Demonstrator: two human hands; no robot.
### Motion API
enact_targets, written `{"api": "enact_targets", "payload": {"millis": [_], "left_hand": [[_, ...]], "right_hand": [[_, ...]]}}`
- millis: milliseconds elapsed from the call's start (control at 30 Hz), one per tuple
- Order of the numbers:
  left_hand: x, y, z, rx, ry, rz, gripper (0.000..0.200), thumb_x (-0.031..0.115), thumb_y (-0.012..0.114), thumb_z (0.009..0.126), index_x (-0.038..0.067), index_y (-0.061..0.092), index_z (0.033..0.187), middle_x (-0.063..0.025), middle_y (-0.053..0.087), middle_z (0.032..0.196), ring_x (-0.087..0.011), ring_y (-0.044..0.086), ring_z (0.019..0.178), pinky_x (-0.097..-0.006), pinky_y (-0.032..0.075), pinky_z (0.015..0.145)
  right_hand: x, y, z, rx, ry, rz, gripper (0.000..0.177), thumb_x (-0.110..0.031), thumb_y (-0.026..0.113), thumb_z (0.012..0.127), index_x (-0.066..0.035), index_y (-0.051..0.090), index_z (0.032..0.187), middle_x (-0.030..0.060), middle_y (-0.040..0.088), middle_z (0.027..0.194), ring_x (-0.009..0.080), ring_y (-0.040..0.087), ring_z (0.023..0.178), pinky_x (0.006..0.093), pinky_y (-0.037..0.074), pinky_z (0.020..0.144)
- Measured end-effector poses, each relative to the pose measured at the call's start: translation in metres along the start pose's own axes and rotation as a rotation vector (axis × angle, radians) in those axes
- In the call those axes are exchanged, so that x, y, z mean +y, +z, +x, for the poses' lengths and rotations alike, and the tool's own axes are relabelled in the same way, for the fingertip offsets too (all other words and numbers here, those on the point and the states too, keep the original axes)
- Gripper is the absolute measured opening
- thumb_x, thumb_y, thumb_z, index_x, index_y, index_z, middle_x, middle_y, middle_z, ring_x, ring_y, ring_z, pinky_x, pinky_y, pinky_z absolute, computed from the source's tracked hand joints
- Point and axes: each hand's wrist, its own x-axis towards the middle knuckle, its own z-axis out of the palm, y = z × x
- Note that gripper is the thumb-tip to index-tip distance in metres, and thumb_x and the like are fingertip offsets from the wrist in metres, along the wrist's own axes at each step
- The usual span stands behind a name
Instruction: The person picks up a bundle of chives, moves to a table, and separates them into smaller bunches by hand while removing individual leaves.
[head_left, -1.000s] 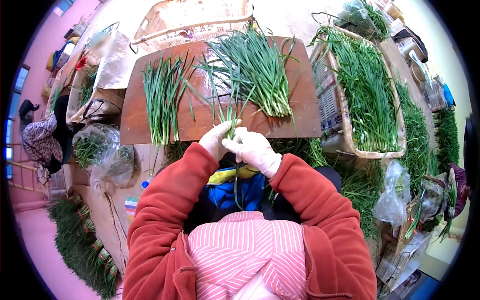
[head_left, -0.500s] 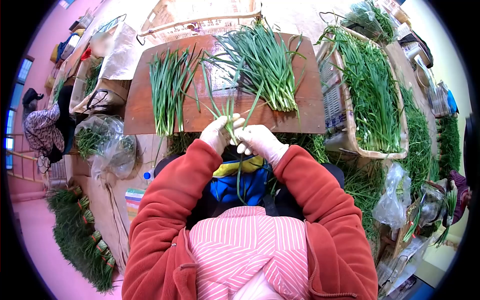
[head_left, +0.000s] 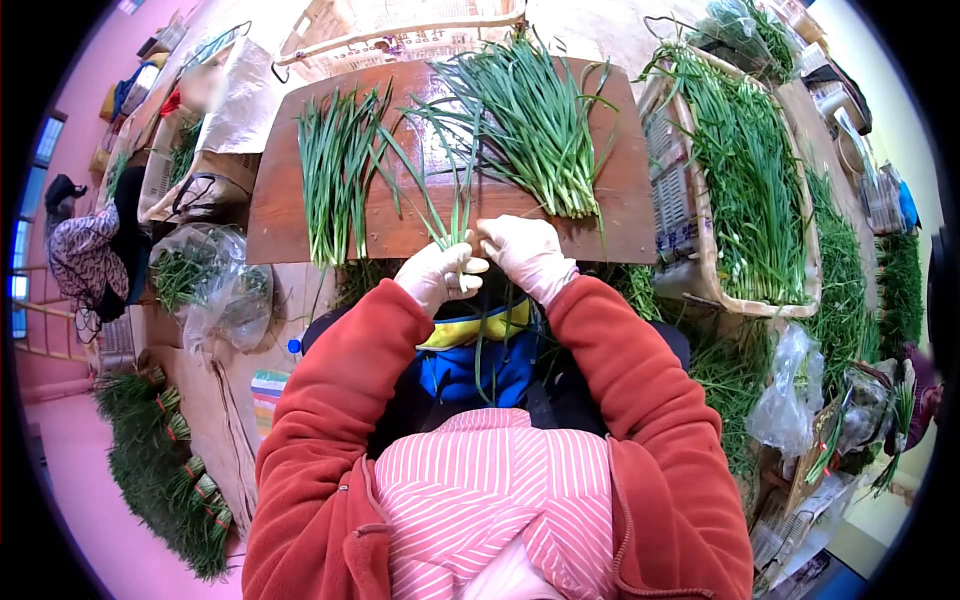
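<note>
Writing: I see blue print on the crate point(head_left: 678, 238); too blurred to read.
Left hand point(head_left: 437, 275): closed around chive stalks point(head_left: 461, 205) at the board's near edge.
Right hand point(head_left: 527, 255): fingertips pinching the same stalks.
Surface: brown wooden board point(head_left: 620, 225).
Room: pink floor point(head_left: 80, 500).

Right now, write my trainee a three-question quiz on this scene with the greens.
1. True or false: the left hand and right hand wear white gloves.
2. Which pile on the wooden board is larger? A: left pile. B: right pile.
3. Fill in: both hands meet at a small bunch of ____ stalks, over the board's near edge.
Key: 1 true; 2 B; 3 green.
</note>
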Motion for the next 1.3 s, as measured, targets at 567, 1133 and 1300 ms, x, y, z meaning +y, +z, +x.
{"api": "enact_targets", "payload": {"millis": [567, 1133, 1300], "left_hand": [[0.007, -0.019, -0.050, -0.256, 0.092, -0.497, 0.032, 0.010, 0.054, 0.085, 0.002, 0.043, 0.115, -0.0033, 0.052, 0.090, -0.0125, 0.049, 0.072, -0.0262, 0.041, 0.059], [0.034, 0.033, 0.013, 0.042, 0.051, -0.333, 0.044, 0.035, 0.042, 0.094, 0.007, 0.043, 0.128, 0.0075, 0.024, 0.052, -0.0046, 0.022, 0.040, -0.0188, 0.022, 0.038], [0.029, 0.026, 0.022, -0.108, 0.040, -0.267, 0.048, 0.037, 0.044, 0.093, 0.005, 0.040, 0.129, 0.0072, 0.027, 0.051, -0.0052, 0.023, 0.041, -0.0193, 0.022, 0.038]], "right_hand": [[0.172, -0.121, -0.099, 0.240, 1.123, 0.259, 0.017, -0.016, 0.053, 0.084, -0.005, 0.060, 0.095, 0.0031, 0.060, 0.063, 0.0095, 0.053, 0.048, 0.0243, 0.044, 0.048], [0.075, -0.064, -0.009, 0.105, 0.535, -0.046, 0.030, -0.039, 0.064, 0.072, -0.009, 0.065, 0.076, 0.0132, 0.063, 0.074, 0.0322, 0.060, 0.071, 0.0400, 0.047, 0.063], [0.039, -0.070, -0.013, 0.186, 0.475, 0.254, 0.028, -0.035, 0.063, 0.076, -0.007, 0.064, 0.076, 0.0121, 0.062, 0.073, 0.0296, 0.060, 0.071, 0.0374, 0.046, 0.065]]}}
